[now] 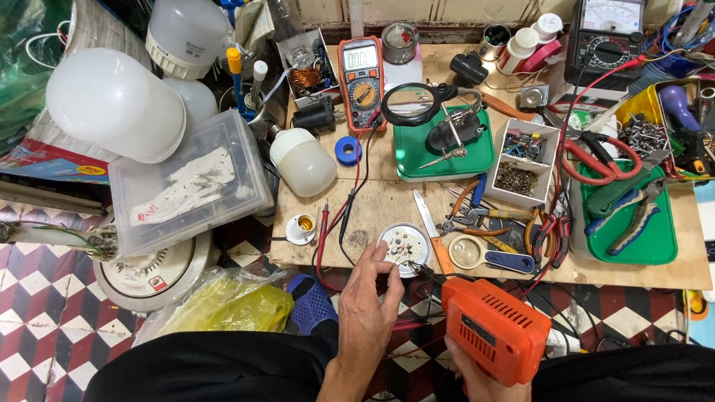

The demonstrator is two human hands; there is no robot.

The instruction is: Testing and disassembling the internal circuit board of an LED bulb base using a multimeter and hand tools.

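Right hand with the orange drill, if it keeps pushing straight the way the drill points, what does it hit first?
Most likely the round white LED board that the left hand steadies. The right hand aims the orange drill up-left, its tip already at the board's edge; exact contact is hard to judge.

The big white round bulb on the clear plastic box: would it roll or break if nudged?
The big white round bulb probably rolls readily, being rounded and perched on the clear plastic box. It likely feels light for its size, and its shell may crack if dropped.

An electrical repair workshop was shown: the table (pixel 387 201) was crowded with a multimeter (pixel 362 80), pliers (pixel 596 160), bulbs (pixel 115 104) and screws (pixel 517 179).
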